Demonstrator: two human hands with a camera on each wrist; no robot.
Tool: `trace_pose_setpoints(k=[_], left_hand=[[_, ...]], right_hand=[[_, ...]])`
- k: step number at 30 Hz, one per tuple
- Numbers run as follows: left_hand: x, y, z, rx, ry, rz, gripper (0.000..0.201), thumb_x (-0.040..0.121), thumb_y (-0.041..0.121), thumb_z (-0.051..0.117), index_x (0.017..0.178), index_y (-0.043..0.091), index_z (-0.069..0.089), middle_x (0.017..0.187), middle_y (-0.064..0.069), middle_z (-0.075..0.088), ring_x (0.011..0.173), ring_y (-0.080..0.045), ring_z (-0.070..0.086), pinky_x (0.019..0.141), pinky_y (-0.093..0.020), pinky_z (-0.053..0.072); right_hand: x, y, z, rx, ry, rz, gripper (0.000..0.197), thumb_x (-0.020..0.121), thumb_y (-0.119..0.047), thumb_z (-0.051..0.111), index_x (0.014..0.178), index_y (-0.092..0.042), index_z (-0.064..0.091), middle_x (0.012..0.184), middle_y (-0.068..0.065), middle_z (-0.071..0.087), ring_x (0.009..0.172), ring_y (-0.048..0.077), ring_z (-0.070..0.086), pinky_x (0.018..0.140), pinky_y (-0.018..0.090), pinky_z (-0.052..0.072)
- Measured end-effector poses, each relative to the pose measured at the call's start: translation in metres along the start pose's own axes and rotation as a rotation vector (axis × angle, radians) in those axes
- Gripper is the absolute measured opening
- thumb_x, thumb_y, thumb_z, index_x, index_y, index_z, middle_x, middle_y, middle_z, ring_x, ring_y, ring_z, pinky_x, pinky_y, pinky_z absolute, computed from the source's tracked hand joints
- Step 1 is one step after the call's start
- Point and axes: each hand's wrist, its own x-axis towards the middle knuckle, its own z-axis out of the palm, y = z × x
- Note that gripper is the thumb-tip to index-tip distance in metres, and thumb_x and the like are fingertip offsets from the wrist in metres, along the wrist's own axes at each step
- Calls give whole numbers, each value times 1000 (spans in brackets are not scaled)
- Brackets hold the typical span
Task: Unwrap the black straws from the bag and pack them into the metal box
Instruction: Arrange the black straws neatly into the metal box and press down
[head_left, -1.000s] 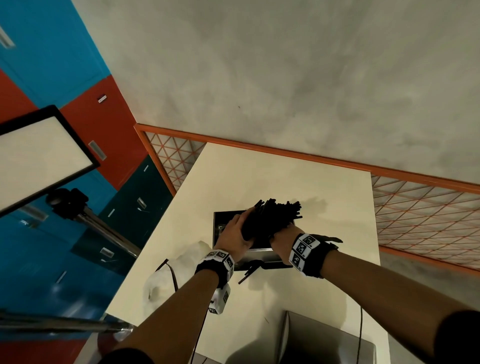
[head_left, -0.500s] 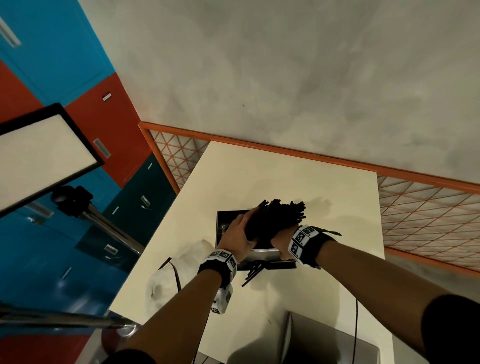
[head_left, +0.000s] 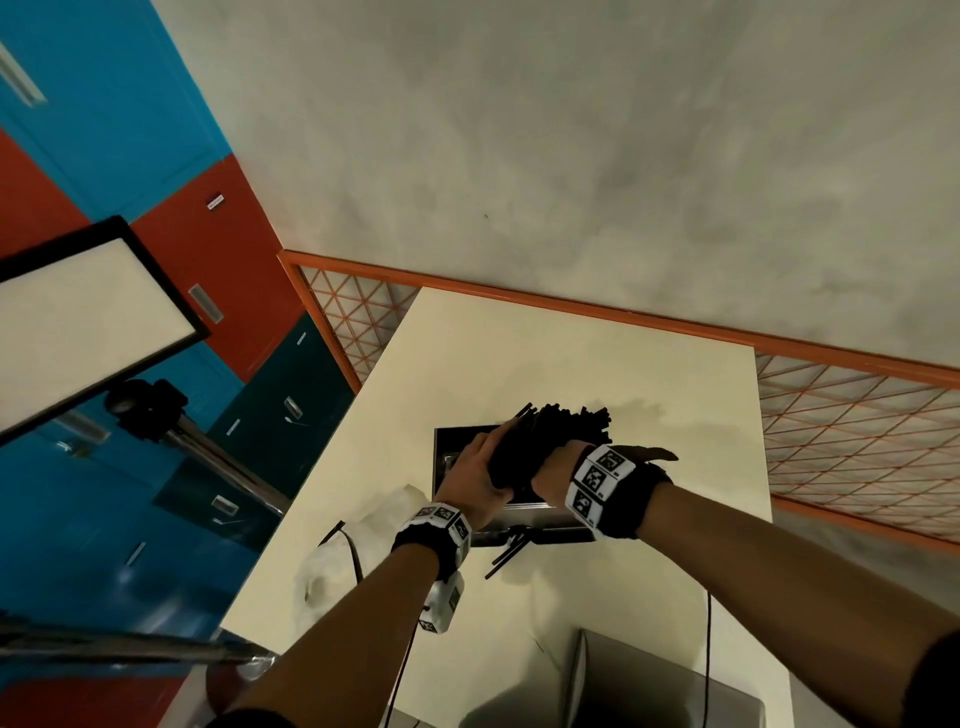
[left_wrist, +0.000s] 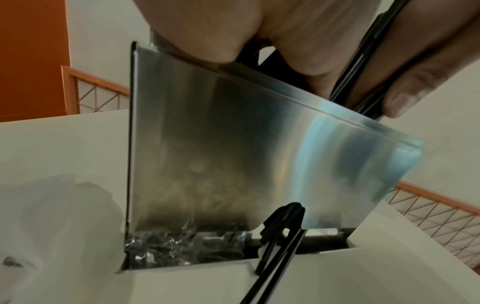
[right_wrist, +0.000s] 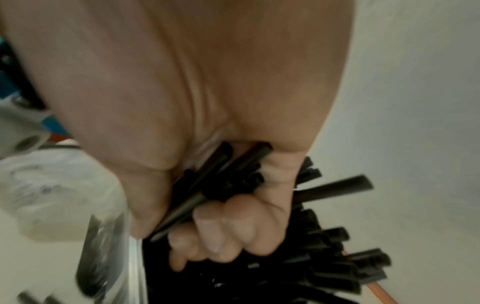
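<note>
A thick bundle of black straws (head_left: 553, 434) stands tilted in the open metal box (head_left: 540, 514) at the middle of the white table (head_left: 597, 374). My left hand (head_left: 475, 467) grips the bundle from the left and my right hand (head_left: 553, 465) grips it from the right. In the left wrist view straws (left_wrist: 363, 72) run between my thumb and fingers above the box's shiny wall (left_wrist: 233, 154). The right wrist view shows my fingers (right_wrist: 221, 226) curled round the straws (right_wrist: 324, 257). A few loose straws (head_left: 506, 553) lie on the table before the box.
A crumpled clear plastic bag (head_left: 353, 545) lies left of the box by the table's left edge. A grey metal piece (head_left: 649, 691) sits at the near edge. An orange mesh fence (head_left: 857, 415) runs behind and to the right of the table. A light panel on a stand (head_left: 78, 322) is at left.
Both hands keep their hold on the bundle over the box. Hardly anything has moved apart from a small shift of the head view.
</note>
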Motion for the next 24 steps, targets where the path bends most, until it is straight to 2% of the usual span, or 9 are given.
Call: trace_pose_setpoints(k=[2,4,8,11,13,17,20,24], left_hand=[[0,-1,-1,-12,-20,-4,103,74,8,69,152,53,19,147,9,42,134,-16,46,107,-35,47],[0,-2,-1,-40,-51,-3,102,74,9,67,155,49,19,147,8,41,134,-16,47,108,-33,46],[3,0,-1,-31,-98,8,102,77,18,73,159,37,16,147,2,40,134,-17,48,107,-21,38],[2,2,-1,-41,-113,17,103,74,29,73,159,36,16,149,3,37,136,-16,46,112,-28,39],[1,4,0,-56,-100,3,103,74,30,77,158,39,18,149,7,36,136,-13,45,113,-32,41],[3,12,5,-24,-35,-24,103,72,36,83,155,37,23,150,11,38,134,-12,47,108,-26,42],[6,18,4,-9,-48,-4,109,68,39,88,155,34,23,152,10,38,134,-11,46,107,-23,39],[12,23,3,17,-43,22,108,70,30,90,155,31,24,152,6,40,135,-13,46,108,-20,36]], right_hand=[[-8,6,-10,61,-5,9,31,98,-15,46,123,-2,60,110,13,69,100,32,65,90,43,52],[-15,12,-19,108,-55,6,27,99,-18,47,115,-4,64,104,12,71,95,31,66,86,40,53],[-17,28,-23,262,-192,13,27,98,-28,51,111,-9,65,104,9,69,93,29,65,83,41,54],[-19,37,-24,363,-206,31,25,97,-30,49,108,-14,64,107,6,66,94,27,63,85,43,53],[-20,40,-26,397,-215,35,26,98,-30,47,110,-14,64,110,5,64,97,27,62,85,41,51],[-19,38,-20,478,-193,48,28,97,-28,45,105,-12,67,108,6,67,100,27,61,90,43,50],[-23,42,-20,611,-192,102,28,97,-28,48,111,-11,66,112,7,66,104,27,60,93,41,48],[-28,46,-22,786,-131,108,15,95,-22,54,93,-12,65,87,1,62,87,21,60,84,35,48]])
